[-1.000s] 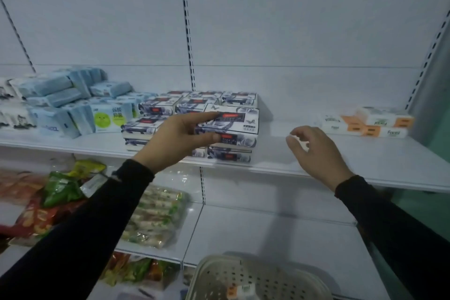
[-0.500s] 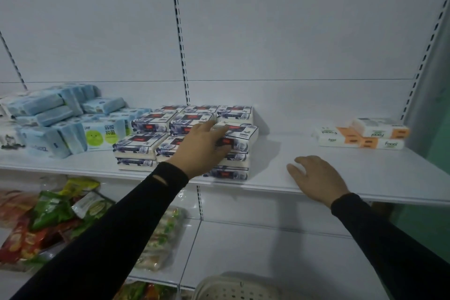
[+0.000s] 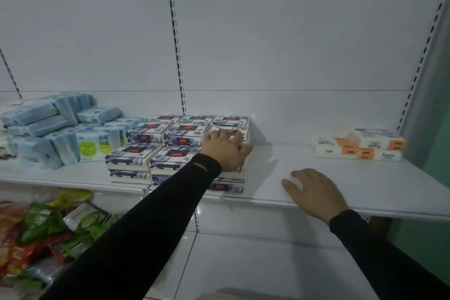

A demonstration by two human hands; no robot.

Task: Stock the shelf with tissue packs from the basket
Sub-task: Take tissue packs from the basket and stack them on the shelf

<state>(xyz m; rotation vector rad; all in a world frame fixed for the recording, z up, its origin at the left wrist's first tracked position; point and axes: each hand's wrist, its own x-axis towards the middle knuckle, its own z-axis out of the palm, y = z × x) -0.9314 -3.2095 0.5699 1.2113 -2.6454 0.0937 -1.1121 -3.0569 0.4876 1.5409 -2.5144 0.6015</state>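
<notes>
Our left hand [image 3: 225, 151] presses flat on the top tissue pack [image 3: 229, 133]; our right hand [image 3: 314, 193] rests spread on the shelf [image 3: 365, 178]. Shoving harder could topple the stack.

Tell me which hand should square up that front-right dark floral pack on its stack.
Left. The left hand already rests on the dark floral pack at the front-right of the stack, fingers spread across its top. The right hand lies flat on the bare shelf, apart from any pack.
</notes>
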